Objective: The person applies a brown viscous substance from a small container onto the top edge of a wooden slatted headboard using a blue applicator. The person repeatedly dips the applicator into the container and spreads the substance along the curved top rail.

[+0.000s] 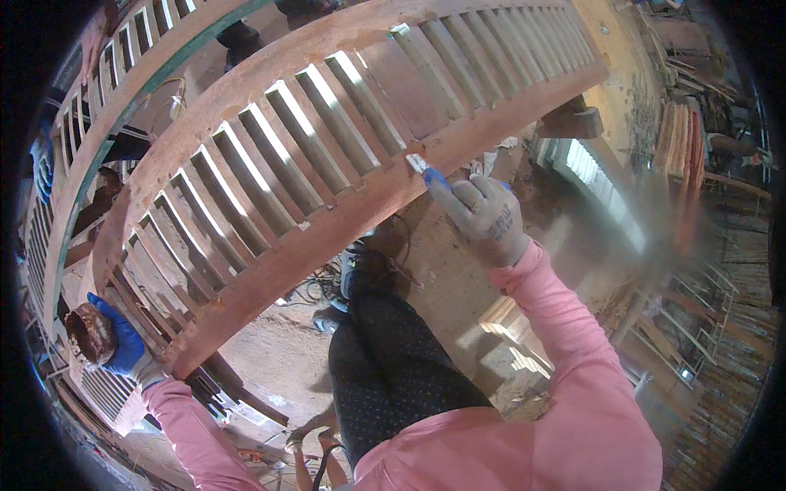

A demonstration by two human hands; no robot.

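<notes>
A long reddish-brown wooden slatted panel (327, 233) slants across the view in front of me, with light falling between many of its slats. My left hand (129, 344), in a blue-palmed work glove, is closed around a stained, round brown can (92, 334) by the panel's near left end. My right hand (487, 214), in a greyish glove with blue at the fingertips, grips a small brush. The pale tip of the brush (417, 162) touches the panel's near rail, just below the slats. Most of its handle is hidden by my fingers.
Beyond the panel curves another slatted piece (123, 127) with a green edge. Another person's blue-gloved hand (41, 159) is at the far left. A wooden block (573, 123) sits under the panel's right end. Wood strips (681, 159) stand at the right, cables (319, 286) lie below.
</notes>
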